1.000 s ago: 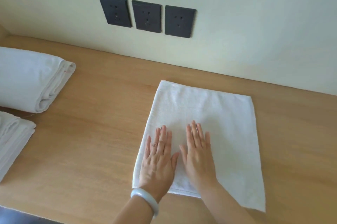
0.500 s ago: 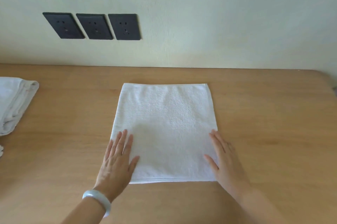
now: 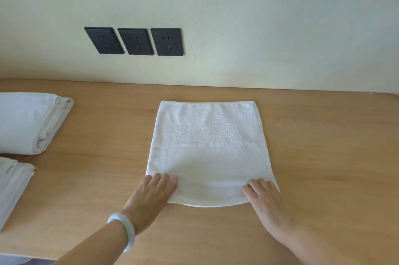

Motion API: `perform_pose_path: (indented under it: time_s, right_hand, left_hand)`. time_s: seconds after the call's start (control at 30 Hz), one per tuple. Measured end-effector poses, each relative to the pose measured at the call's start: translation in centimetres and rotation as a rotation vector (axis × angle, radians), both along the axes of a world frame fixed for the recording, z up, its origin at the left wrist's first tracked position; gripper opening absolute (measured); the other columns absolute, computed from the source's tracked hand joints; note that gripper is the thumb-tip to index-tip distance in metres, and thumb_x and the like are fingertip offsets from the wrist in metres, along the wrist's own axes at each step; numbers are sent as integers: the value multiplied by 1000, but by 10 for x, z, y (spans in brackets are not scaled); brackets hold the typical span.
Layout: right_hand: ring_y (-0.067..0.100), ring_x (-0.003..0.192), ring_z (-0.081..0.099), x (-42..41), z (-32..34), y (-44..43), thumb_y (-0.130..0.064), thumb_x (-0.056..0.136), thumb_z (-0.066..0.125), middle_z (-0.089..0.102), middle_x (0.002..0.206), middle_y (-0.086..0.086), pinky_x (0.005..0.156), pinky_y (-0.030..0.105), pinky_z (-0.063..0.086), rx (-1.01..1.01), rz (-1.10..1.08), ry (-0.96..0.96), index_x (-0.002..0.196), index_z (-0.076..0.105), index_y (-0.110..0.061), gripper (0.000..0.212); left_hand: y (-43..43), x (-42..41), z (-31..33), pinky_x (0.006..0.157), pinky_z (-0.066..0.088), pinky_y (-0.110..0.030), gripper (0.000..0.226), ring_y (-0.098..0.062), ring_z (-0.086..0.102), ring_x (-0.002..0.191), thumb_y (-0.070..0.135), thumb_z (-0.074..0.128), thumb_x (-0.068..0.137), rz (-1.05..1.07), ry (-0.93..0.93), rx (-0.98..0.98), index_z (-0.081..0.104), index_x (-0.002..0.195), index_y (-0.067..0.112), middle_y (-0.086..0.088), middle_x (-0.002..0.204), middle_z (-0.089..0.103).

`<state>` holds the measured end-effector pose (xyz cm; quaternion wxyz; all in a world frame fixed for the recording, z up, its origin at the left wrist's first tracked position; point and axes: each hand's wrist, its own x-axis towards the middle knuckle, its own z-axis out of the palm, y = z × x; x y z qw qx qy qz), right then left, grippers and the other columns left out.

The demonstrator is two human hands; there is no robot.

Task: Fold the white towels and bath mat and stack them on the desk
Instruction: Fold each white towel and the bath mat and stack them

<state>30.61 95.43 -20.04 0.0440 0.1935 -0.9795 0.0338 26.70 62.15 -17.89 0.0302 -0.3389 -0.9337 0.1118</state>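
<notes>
Hands drawn back, left hand [image 3: 155, 191] pinching towel [image 3: 209, 150] at near-left corner, right hand [image 3: 266, 199] pinching near-right corner

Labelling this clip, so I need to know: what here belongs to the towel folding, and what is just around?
Job: flat towel, folded towel, second folded pile, desk, left hand, right hand.
Just around: wall sockets, bracelet.

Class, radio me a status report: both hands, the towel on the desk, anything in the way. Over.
Left hand and right hand grip near corners of towel. Towel flat on desk. Folded stacks at left, apart from it.
</notes>
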Motion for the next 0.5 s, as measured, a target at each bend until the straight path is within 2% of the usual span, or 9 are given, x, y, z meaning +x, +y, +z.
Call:
perform_pose_path:
  time_s: [0.1, 0.17, 0.2, 0.27, 0.3, 0.37, 0.43, 0.5]
  right_hand:
    - [13, 65, 48, -10, 10, 5, 17, 46, 67, 48, 77, -9, 53, 18, 33, -102, -80, -119, 75, 57, -20, 48]
    - [8, 66, 49, -17, 21, 13, 14, 59, 61, 46, 75, -15, 50, 16, 31, -150, -136, -270, 73, 55, -27, 43]
    - [5, 66, 46, -21, 30, 19, 10, 67, 53, 45, 72, -15, 54, 18, 32, -165, -156, -368, 70, 50, -32, 41]
    - [5, 58, 37, -27, 52, 33, 4, 72, 42, 39, 61, -10, 55, 22, 27, -202, -141, -703, 62, 42, -30, 35]
    - [5, 55, 34, -31, 66, 39, 3, 71, 39, 38, 57, -10, 54, 23, 24, -236, -103, -868, 59, 42, -29, 35]
    - [0, 59, 35, -36, 94, 47, 2, 70, 39, 42, 58, -14, 59, 22, 26, -351, -26, -1136, 60, 50, -32, 37]
    - [3, 67, 48, -43, 110, 49, 2, 75, 44, 54, 67, -14, 65, 23, 33, -532, -17, -1253, 70, 61, -27, 34]
    - [7, 77, 62, -52, 107, 51, 7, 83, 50, 71, 82, -6, 73, 21, 42, -753, -188, -1178, 85, 71, -16, 31]
  left_hand:
    - [-1, -5, 6, 52, 48, -31, 50, -21, 52, 61, -10, 48, 51, 108, -94, 78, 59, 93, 15, 0, 76, 53]
    - [-5, -5, 13, 54, 51, -29, 52, -17, 57, 63, -7, 68, 49, 204, -276, 201, 56, 90, 23, 6, 77, 55]
    - [-9, -6, 19, 61, 52, -27, 47, -14, 59, 70, -2, 69, 61, 281, -386, 266, 56, 95, 27, 10, 82, 58]
    - [-23, -6, 31, 74, 45, -20, 31, -7, 56, 80, 11, 51, 85, 362, -604, 316, 55, 106, 33, 14, 91, 59]
    - [-30, -7, 42, 74, 41, -18, 26, -5, 52, 78, 16, 46, 89, 332, -729, 313, 54, 103, 37, 14, 89, 59]
    - [-39, -13, 64, 72, 38, -14, 20, -4, 51, 76, 19, 48, 90, 285, -917, 329, 53, 89, 39, 11, 85, 60]
    - [-50, -25, 77, 71, 37, -12, 21, 0, 52, 76, 15, 53, 91, 349, -1034, 449, 59, 82, 33, 13, 81, 60]
    - [-51, -36, 78, 69, 38, -16, 11, 0, 51, 73, 16, 58, 90, 486, -1086, 711, 65, 83, 22, 11, 76, 58]
